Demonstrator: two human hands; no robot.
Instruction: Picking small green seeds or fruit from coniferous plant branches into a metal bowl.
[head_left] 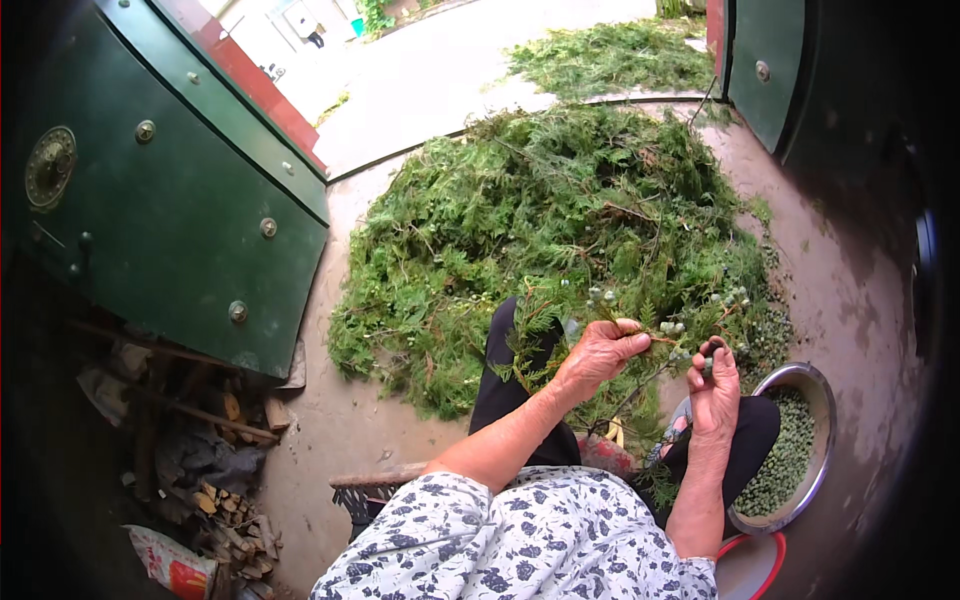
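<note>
My left hand (603,355) pinches a leafy evergreen sprig (655,338) between thumb and fingers, above my knees. Pale blue-green cones (672,328) cluster on the sprig, just beyond the fingertips. Close by on the right, my right hand (713,400) is curled with its fingertips together, and a small green cone (708,366) shows between them. The fingertips look dark. Beside my right knee stands a metal bowl (829,400) holding many loose green cones (783,462). In front of me, a large heap of cut evergreen branches (540,210) covers the floor.
A red-rimmed basin (777,568) sits under my right forearm, near the metal bowl. Green metal doors (190,200) stand on both sides of the doorway. Split firewood (235,525) and a printed sack (170,562) lie at left. More branches (620,60) lie beyond the threshold.
</note>
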